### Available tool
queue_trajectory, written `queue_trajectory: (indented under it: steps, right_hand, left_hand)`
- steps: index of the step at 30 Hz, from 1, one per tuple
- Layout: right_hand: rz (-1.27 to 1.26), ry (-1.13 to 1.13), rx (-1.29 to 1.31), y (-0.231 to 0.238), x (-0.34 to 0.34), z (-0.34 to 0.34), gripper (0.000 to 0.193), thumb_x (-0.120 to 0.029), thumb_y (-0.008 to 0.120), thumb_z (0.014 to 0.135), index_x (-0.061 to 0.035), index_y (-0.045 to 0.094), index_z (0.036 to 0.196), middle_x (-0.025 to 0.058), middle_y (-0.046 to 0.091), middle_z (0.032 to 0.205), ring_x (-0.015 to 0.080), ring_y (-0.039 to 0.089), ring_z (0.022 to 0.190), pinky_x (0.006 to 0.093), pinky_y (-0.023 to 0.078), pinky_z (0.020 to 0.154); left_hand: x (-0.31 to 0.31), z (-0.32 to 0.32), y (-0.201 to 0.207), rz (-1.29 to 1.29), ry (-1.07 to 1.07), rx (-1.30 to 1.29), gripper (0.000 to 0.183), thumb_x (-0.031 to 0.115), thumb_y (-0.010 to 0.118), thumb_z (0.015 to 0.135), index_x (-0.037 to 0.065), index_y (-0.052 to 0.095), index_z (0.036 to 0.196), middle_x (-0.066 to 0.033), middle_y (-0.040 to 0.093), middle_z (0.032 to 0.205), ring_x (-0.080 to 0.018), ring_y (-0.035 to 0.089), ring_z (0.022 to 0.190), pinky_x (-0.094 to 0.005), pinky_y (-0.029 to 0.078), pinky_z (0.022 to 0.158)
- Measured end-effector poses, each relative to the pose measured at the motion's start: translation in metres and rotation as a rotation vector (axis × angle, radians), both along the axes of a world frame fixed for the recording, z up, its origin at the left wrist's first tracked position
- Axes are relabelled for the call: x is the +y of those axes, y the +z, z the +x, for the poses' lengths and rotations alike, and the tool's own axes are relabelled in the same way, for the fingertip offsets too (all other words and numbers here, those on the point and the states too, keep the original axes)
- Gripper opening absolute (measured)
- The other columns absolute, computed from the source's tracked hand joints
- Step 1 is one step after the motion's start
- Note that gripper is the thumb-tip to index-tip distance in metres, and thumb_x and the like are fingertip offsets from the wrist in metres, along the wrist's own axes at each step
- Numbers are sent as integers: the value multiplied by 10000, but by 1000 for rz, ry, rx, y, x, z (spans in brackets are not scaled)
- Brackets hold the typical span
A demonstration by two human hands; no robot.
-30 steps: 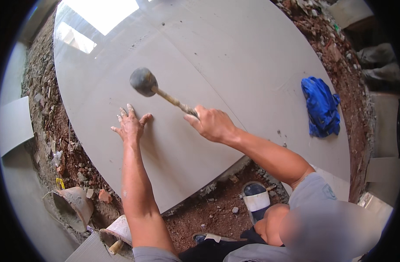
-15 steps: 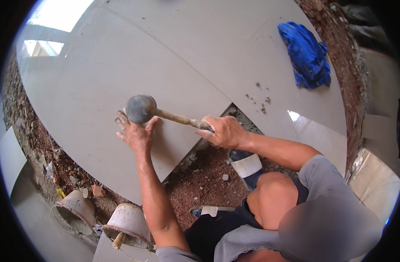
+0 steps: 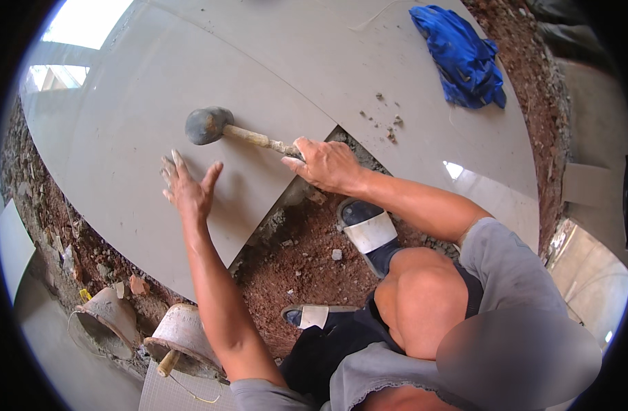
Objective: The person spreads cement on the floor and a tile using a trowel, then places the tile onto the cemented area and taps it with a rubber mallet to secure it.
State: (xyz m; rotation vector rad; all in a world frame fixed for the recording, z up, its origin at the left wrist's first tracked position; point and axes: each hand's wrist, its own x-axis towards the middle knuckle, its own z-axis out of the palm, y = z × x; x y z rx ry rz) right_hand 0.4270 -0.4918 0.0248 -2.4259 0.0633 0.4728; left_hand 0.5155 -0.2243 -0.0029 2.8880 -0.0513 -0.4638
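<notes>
My right hand [image 3: 325, 164] is closed round the wooden handle of a rubber mallet [image 3: 210, 126]. The mallet's dark round head is over a large pale glossy floor tile [image 3: 143, 205]; whether it touches the surface I cannot tell. My left hand [image 3: 189, 185] is just nearer to me than the mallet head, fingers spread, over the same tile and holding nothing. A thin joint separates this tile from a neighbouring tile [image 3: 369, 61] to the right.
A crumpled blue cloth [image 3: 459, 58] and mortar crumbs [image 3: 389, 127] lie on the right tile. Reddish soil [image 3: 293, 274] shows beneath my sandalled feet. Two mortar-stained buckets [image 3: 184, 329] lie tipped at lower left, near rubble. A wooden-handled tool [image 3: 167, 363] pokes from one.
The mallet and my right hand have shifted up and left in view. My left hand has moved left, so the mallet head no longer overlaps it. The whole scene has shifted slightly.
</notes>
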Motion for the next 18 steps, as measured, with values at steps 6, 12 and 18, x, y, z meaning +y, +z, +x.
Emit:
queue_trajectory:
  steps: [6,12,18]
  right_hand:
    - [17,50,-67,12,8,-10,451,-437,554,926,13,541,915,228,656,825,382,675,775,456,549,680]
    - [69,194,-189,20,16,-28,450,-423,634,876,0,572,1019,174,625,831,356,659,761,433,541,663]
    - [46,192,-214,18,9,-28,461,-423,644,871,0,581,1042,171,624,830,344,663,744,419,550,653]
  left_hand:
    - [13,-106,21,6,-193,100,1019,507,812,656,185,326,1491,-160,130,1590,-395,146,1450,-636,122,1119]
    - [14,-114,13,8,-192,89,924,455,815,671,210,399,1459,-165,195,1574,-388,175,1445,-620,136,1127]
    - [10,-117,17,6,-174,91,866,450,793,707,213,415,1449,-161,221,1568,-377,194,1443,-635,162,1111]
